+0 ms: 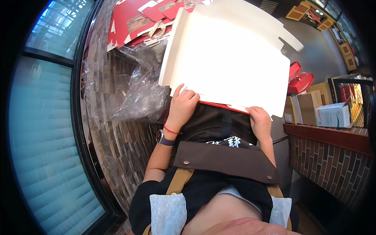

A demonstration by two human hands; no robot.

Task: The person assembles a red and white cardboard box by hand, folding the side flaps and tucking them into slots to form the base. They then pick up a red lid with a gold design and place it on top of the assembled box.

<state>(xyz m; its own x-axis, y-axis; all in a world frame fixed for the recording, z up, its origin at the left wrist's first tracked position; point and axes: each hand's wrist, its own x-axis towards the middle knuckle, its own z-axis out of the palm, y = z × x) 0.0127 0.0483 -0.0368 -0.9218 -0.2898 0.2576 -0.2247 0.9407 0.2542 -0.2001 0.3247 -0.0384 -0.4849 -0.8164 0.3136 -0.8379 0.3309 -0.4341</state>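
A large white cardboard box blank [229, 55] with cut flaps lies in front of me, its inner face up. A thin red strip shows along its near edge. My left hand [183, 105] grips the near left corner, its fingers curled over the edge and the thumb pointing up. At the near right part of the same edge, my right hand [260, 119] has its fingers closed on the board. What lies under the blank is mostly hidden.
Crumpled clear plastic [145, 92] lies left of the blank. Beyond it are red card sheets [131, 19] and a loop of tan tape or cord [157, 29]. At right stand red boxes [300, 81], brown cartons [309, 105] and a white-blue box [333, 115] on a brick-faced ledge. A window [49, 137] borders the left.
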